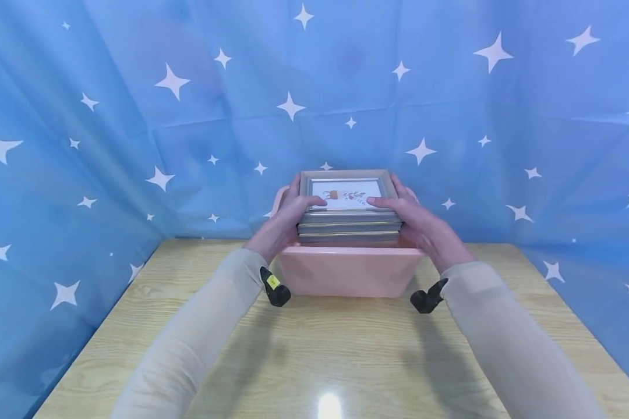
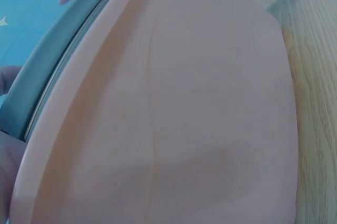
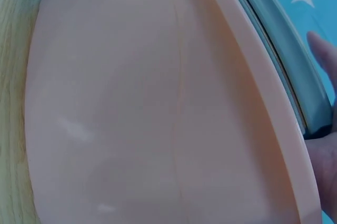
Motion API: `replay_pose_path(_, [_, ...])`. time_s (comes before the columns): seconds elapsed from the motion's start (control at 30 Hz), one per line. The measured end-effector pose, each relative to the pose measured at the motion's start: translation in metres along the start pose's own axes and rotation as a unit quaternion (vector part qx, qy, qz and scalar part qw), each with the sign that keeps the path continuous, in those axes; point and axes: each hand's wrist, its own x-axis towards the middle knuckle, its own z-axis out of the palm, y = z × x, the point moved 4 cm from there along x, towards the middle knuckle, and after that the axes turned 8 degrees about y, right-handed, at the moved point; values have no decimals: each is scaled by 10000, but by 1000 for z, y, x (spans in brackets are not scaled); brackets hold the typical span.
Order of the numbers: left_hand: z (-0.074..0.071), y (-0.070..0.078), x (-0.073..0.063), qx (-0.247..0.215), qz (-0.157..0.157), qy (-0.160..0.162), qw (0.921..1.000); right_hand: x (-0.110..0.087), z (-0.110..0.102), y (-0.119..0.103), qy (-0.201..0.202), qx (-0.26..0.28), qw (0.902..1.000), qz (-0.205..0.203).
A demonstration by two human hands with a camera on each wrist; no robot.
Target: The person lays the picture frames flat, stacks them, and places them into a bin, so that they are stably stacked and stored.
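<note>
A stack of grey picture frames sits at the mouth of a pink plastic bin. The top frame shows a white print with a small orange and leafy design. My left hand grips the stack's left side, thumb over the top frame. On the opposite side, my right hand holds it the same way. Both wrist views mostly show the bin's front wall, with a grey frame edge above the rim. How far down the stack reaches inside the bin is hidden.
The bin stands near the far edge of a light wooden table. Behind and to the sides hangs a blue cloth with white stars. A dark wrist camera is strapped below the left cuff, another below the right.
</note>
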Motion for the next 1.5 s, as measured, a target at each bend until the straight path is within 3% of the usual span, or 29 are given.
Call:
replay_pose_path(0.4, [-2,10,-2,-114,185,54,9998,-5,6,-15,-311,-138,9994,-66])
replay_pose_path(0.63, [1,8,-2,-16,258,17,9997,-8,4,-10,-253,97,9995,154])
replay_pose_path(0.93, [4,0,-3,-37,-88,-151,9998,-9,0,0,-27,-76,9992,384])
replay_pose_path(1.33, [4,2,-8,-86,-359,-166,9992,-9,0,0,-61,-125,9996,242])
replay_pose_path(1.5, [4,-1,-6,-51,-284,-167,9994,-8,0,3,-16,-40,9995,310])
